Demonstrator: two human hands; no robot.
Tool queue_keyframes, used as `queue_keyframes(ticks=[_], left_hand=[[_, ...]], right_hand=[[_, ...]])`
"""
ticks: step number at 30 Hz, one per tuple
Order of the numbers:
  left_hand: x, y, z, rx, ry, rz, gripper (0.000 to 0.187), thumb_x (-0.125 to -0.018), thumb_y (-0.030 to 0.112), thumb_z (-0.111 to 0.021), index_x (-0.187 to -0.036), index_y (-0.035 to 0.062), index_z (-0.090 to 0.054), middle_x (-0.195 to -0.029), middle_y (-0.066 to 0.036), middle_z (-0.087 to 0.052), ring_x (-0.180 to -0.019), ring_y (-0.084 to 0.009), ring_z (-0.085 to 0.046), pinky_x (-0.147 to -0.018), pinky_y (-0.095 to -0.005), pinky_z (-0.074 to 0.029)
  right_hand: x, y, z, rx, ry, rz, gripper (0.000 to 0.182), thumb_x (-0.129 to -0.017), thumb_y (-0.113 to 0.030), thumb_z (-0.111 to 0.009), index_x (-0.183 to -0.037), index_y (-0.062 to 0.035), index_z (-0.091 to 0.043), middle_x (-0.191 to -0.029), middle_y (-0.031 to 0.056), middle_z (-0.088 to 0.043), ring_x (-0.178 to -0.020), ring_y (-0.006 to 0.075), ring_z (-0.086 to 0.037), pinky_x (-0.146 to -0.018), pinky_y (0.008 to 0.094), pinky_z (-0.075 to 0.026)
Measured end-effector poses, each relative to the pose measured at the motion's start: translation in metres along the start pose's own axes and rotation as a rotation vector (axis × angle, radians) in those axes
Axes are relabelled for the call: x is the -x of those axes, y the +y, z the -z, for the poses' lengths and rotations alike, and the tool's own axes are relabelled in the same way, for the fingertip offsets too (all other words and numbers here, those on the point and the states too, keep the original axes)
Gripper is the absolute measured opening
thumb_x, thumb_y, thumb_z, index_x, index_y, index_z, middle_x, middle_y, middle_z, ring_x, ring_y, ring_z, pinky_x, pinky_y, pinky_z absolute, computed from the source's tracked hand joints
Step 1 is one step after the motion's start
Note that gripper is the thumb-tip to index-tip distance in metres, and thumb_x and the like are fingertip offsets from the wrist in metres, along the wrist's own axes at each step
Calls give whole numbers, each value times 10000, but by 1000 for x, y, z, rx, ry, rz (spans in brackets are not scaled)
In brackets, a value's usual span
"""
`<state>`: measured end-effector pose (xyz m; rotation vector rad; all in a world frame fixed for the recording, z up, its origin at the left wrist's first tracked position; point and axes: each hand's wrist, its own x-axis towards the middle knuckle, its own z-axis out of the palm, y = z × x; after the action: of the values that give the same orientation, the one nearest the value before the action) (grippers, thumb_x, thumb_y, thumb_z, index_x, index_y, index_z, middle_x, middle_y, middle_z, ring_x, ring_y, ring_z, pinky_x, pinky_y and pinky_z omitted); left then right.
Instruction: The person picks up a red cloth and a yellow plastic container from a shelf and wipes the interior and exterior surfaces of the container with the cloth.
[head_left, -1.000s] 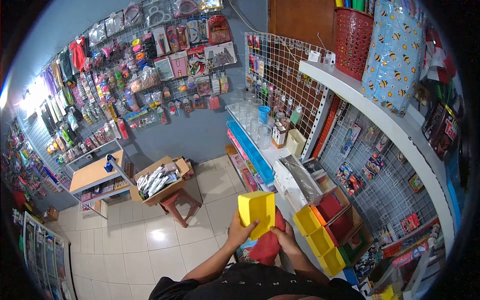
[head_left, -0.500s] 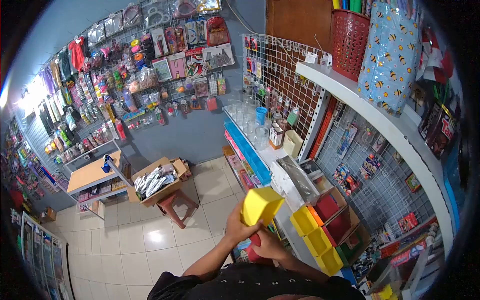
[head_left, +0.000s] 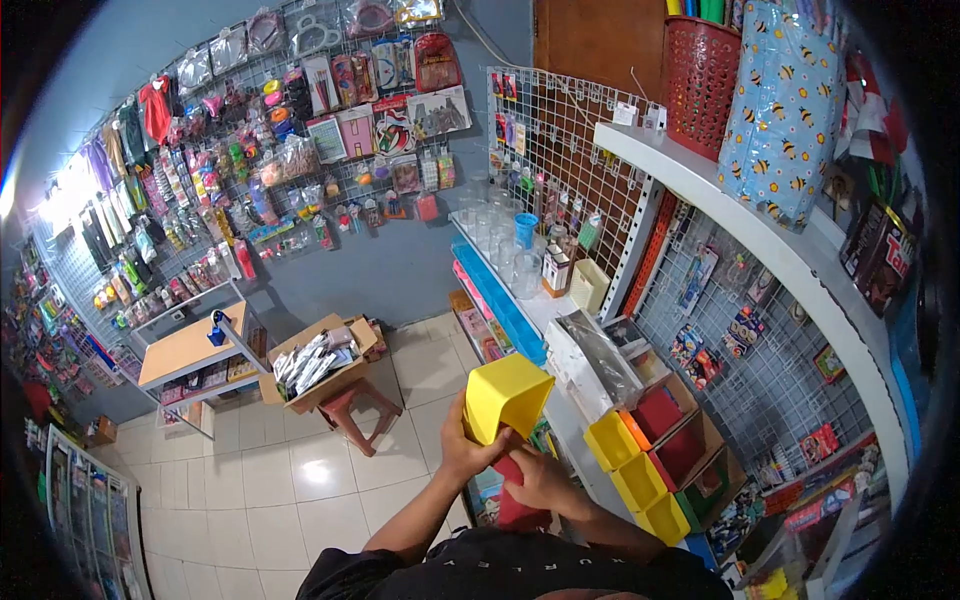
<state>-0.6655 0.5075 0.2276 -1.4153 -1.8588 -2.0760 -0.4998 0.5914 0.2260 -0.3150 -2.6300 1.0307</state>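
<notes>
A yellow plastic bin [head_left: 500, 385] is held up in front of my chest, tilted with its opening towards the right and down. My left hand [head_left: 465, 440] grips its left side with closed fingers. Close against the bin's lower edge is my right hand [head_left: 537, 478], closed around a red cloth [head_left: 524, 512] that hangs down below it. Part of the cloth shows between the two hands. To the right, a row of similar yellow bins [head_left: 637, 482] stands along the shelf edge.
Beside the yellow bins sit red and green boxes [head_left: 685, 445]. Glassware and a blue cup [head_left: 525, 230] stand farther along the shelf [head_left: 570, 440]. A carton of packets [head_left: 315, 365] rests on a stool [head_left: 362, 412]. An upper shelf [head_left: 760, 240] curves along the right.
The yellow bin has turned in my hands, showing more of its opening, and shifted slightly left and up. More of the red cloth shows below my right hand.
</notes>
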Motion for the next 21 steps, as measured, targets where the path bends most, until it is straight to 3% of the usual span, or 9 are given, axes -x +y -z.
queue_keyframes(ticks=[2,3,6,7,11,14,18,19,21], left_hand=[[0,3,0,-20,6,-14,875,-735,308,-883,-1408,-41,-446,-1215,-212,-658,-1105,-292,-672,-957,-398,-528],[1,3,-2,-38,-6,3,875,-735,307,-883,-1407,-42,-445,-1217,-214,-656,-1105,-295,-671,-959,-398,-527],[8,-1,-8,-35,-17,40,881,-733,310,-884,-1407,-47,-442,-1220,-222,-649,-1107,-306,-668,-964,-399,-524],[8,-9,-8,-1,-1,37,886,-732,314,-885,-1407,-48,-441,-1219,-224,-648,-1109,-309,-667,-965,-399,-523],[3,-13,0,-26,36,17,890,-734,326,-882,-1407,-55,-440,-1215,-230,-646,-1113,-311,-662,-969,-400,-520],[5,-5,-1,-1,-31,40,903,-782,319,-860,-1449,-61,-384,-1269,-188,-600,-1168,-266,-603,-1013,-391,-474],[1,-5,-8,4,-17,46,882,-780,318,-860,-1434,-60,-406,-1254,-194,-612,-1152,-270,-617,-998,-388,-486],[-7,3,-4,16,1,44,874,-768,320,-868,-1421,-59,-427,-1233,-202,-629,-1132,-273,-633,-983,-385,-499],[-11,-1,-1,42,40,54,863,-764,331,-872,-1411,-52,-448,-1207,-207,-647,-1104,-273,-649,-964,-382,-512]], right_hand=[[-6,-3,13,87,-83,-126,718,-828,-180,-690,-1476,-70,-401,-1417,253,-506,-1250,429,-548,-1002,492,-492],[-10,6,8,120,-24,-49,735,-823,-209,-700,-1478,-66,-398,-1431,261,-496,-1204,430,-579,-973,498,-509],[-8,9,-6,128,-135,-196,609,-791,-197,-708,-1351,-86,-495,-1233,230,-620,-1094,438,-623,-921,518,-524],[-5,9,-16,71,-15,-73,648,-790,-203,-703,-1387,-84,-478,-1315,231,-583,-1106,439,-619,-925,521,-523],[-2,-11,2,98,57,39,647,-832,-225,-690,-1401,-34,-447,-1479,215,-478,-1114,435,-619,-901,514,-537],[-6,13,-2,219,27,-63,714,-815,-225,-689,-1458,-73,-418,-1416,192,-533,-1050,443,-640,-880,530,-537],[-17,-2,-11,300,-164,-212,701,-813,-219,-689,-1448,-78,-428,-1301,195,-593,-1038,442,-642,-874,523,-542],[-13,-18,-3,216,-33,-123,698,-808,-211,-693,-1439,-66,-435,-1286,214,-598,-1035,436,-645,-881,519,-542],[-12,-14,4,176,9,-37,714,-802,-216,-698,-1443,-53,-431,-1281,231,-596,-1037,431,-647,-888,514,-542]])
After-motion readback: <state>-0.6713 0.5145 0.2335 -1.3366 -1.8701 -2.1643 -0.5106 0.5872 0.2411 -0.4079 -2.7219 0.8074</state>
